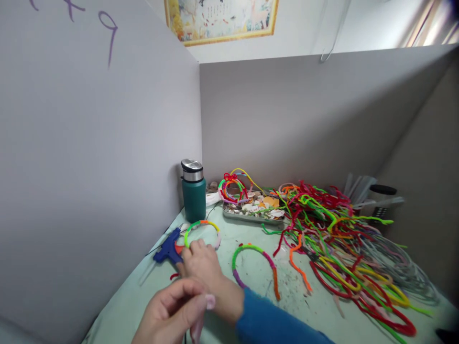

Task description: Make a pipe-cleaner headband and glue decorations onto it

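My left hand (175,310) is in the near foreground, thumb and fingers closed in a pinch. A small pale pink bit (210,301) shows at the thumb tip; I cannot make out what it is. Beyond it, my right hand (201,263), in a blue sleeve (276,317), crosses to the left, knuckles up and fingertips hidden. It overlaps the near edge of a multicolored pipe-cleaner ring (186,234). Just left of that hand lies a blue glue gun (168,247) with an orange trigger. An open pipe-cleaner arc (258,248) rests right of the wrist.
A teal bottle (194,198) stands by the left partition (143,124). Behind, a metal tray (251,219) holds shell-like pieces and several wrapped rings (233,188). A large tangle of pipe cleaners (322,210) spreads over the right side. A dark-lidded container (382,190) stands behind it.
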Demonstrator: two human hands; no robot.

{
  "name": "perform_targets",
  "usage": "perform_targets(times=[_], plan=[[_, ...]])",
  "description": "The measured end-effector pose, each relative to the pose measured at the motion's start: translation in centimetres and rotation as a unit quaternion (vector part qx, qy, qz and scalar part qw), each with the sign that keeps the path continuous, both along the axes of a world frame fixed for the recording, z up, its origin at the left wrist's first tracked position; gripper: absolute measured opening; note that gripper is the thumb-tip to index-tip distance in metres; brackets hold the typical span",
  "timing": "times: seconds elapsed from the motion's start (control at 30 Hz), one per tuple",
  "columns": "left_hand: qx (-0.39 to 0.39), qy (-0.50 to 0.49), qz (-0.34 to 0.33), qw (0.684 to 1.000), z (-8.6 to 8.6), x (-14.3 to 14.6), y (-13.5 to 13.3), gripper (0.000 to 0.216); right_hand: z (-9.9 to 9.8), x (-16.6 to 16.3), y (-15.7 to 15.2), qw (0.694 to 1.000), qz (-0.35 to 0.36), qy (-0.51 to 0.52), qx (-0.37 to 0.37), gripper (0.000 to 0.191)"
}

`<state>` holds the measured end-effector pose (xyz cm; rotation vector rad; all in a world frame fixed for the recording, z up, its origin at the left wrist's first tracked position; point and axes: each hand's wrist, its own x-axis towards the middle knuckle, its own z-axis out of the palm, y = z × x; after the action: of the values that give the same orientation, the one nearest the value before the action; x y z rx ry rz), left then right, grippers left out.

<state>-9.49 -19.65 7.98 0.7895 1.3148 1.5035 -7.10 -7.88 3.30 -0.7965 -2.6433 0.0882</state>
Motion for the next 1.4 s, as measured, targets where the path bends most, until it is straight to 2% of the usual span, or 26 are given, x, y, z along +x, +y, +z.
perform_targets(times=[0.1, 0.23, 0.37, 0.53, 0.67, 0.8, 0.93, 1.1, 1.27, 1.4], plan=[[0.008, -0.022, 0.029, 0.999, 0.1, -0.1, 0.9, 0.025, 0.5, 5.9, 2.5, 0.999, -0.041, 0.026, 0.001, 0.020], [0.016, -0.064, 0.063, 0.996, 0.6, 0.0, 3.1, 0.024, 0.3, 13.9, 5.9, 0.986, -0.156, 0.046, -0.039, 0.021], [0.040, -0.081, 0.048, 0.995, 1.3, 1.1, 6.9, 0.024, -1.0, 17.6, 7.2, 0.975, -0.214, 0.026, -0.053, 0.020], [0.028, -0.071, 0.021, 0.997, 1.0, 2.9, 11.6, 0.029, -2.0, 17.2, 7.3, 0.977, -0.214, 0.002, -0.018, 0.017], [0.002, -0.029, 0.028, 0.999, -0.5, 3.2, 13.2, 0.032, -2.8, 16.7, 8.2, 0.975, -0.223, -0.023, 0.002, 0.013], [-0.016, 0.079, 0.029, 0.996, -2.4, 2.6, 13.5, 0.027, -3.6, 16.9, 8.9, 0.975, -0.223, -0.017, 0.000, 0.015], [-0.002, 0.134, 0.076, 0.988, -3.6, 2.1, 13.4, 0.021, -3.0, 17.4, 8.3, 0.973, -0.210, 0.086, 0.027, 0.013], [0.032, 0.184, 0.107, 0.977, -3.4, 2.2, 13.0, 0.019, -2.0, 18.1, 7.6, 0.965, -0.167, 0.200, 0.025, 0.013], [0.043, 0.266, 0.125, 0.955, -3.0, 2.4, 12.7, 0.019, -2.2, 18.4, 7.8, 0.948, -0.129, 0.289, 0.034, 0.010], [0.063, 0.307, 0.129, 0.941, -3.1, 2.5, 12.8, 0.019, -2.3, 18.4, 7.8, 0.941, -0.098, 0.320, 0.044, 0.005]])
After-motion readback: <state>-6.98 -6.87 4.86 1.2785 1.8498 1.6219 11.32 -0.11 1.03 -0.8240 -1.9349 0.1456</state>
